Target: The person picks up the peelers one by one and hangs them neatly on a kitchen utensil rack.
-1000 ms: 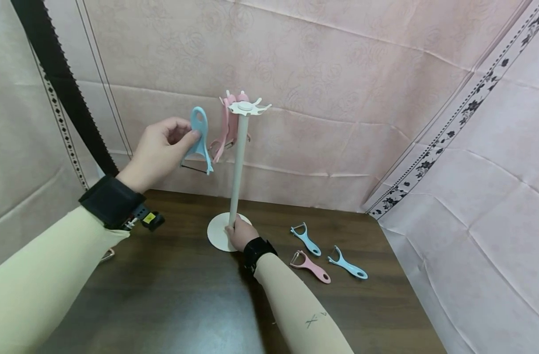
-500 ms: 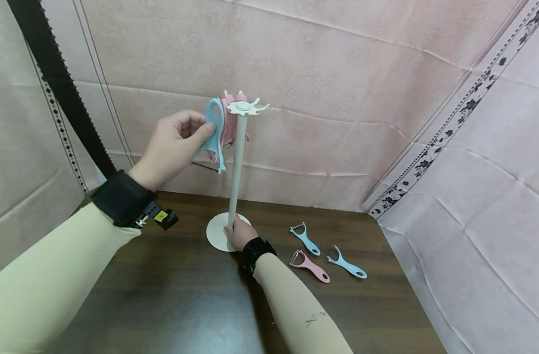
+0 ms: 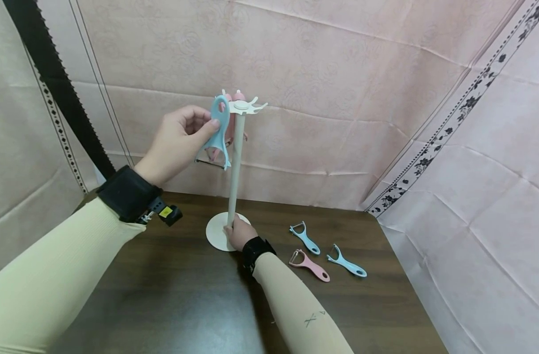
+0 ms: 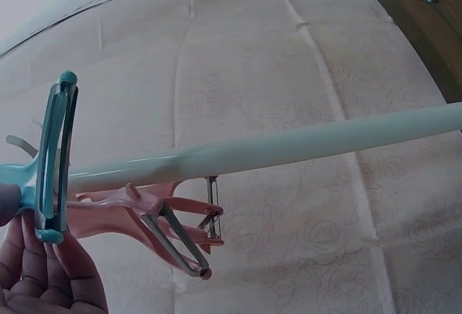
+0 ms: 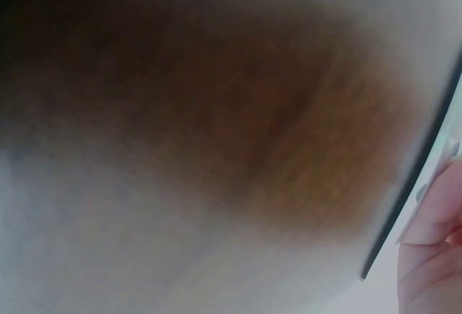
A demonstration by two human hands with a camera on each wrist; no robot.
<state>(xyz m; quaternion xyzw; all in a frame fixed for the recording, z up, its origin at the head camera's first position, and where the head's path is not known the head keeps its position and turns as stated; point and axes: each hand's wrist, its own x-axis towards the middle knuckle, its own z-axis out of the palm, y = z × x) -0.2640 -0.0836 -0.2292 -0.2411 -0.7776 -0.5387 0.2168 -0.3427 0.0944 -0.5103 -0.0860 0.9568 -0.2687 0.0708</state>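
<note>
My left hand (image 3: 181, 140) pinches a light blue peeler (image 3: 219, 125) between thumb and fingers, its handle hole up and its blade down. The hole end overlaps the hooked top (image 3: 244, 106) of a white stand (image 3: 236, 162) in the head view. Behind it, pink peelers (image 4: 137, 220) hang from the hooks, partly hidden by the blue one. Low on the stand, my right hand (image 3: 241, 232) grips the pole just above the round base (image 3: 216, 233). In the right wrist view only part of that hand (image 5: 437, 234) shows, at the right edge; the rest is blurred.
Two blue peelers (image 3: 305, 238) (image 3: 348, 263) and a pink peeler (image 3: 311, 266) lie on the dark wooden table (image 3: 185, 295), right of the stand. A pale patterned cloth (image 3: 318, 98) hangs behind the table, and more cloth drapes the sides.
My left hand has carried the blue peeler rightward and slightly up, from beside the stand to its hooked top. The right hand has stayed on the pole.
</note>
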